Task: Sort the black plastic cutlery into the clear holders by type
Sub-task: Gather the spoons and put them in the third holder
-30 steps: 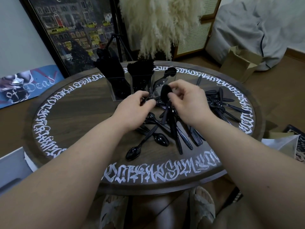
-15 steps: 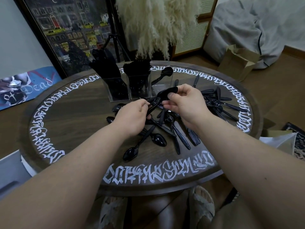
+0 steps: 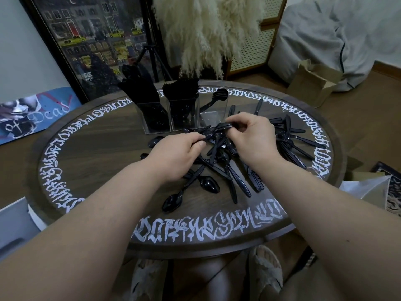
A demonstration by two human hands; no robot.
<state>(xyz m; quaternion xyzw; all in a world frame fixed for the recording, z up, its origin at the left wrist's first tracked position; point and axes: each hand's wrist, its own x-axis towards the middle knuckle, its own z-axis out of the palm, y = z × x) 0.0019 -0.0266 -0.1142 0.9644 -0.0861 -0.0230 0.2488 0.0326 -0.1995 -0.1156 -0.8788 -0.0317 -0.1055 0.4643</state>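
Two hands gather black spoons at mid-frame, above the loose pile.

The left hand (image 3: pixel 175 155) pinches the handles while the right hand (image 3: pixel 251 135) grips the spoon bundle (image 3: pixel 219 130) at its bowls; next, likely, into the near-empty right holder (image 3: pixel 213 114), beside two full holders (image 3: pixel 169 114) at upper centre on the round table (image 3: pixel 91 153).

Head view, down onto table (image 3: pixel 91 161)

Glossy black plastic spoons (image 3: pixel 209 184) lie on a matt, probably wooden table (image 3: pixel 93 153) (chalky white lettering).
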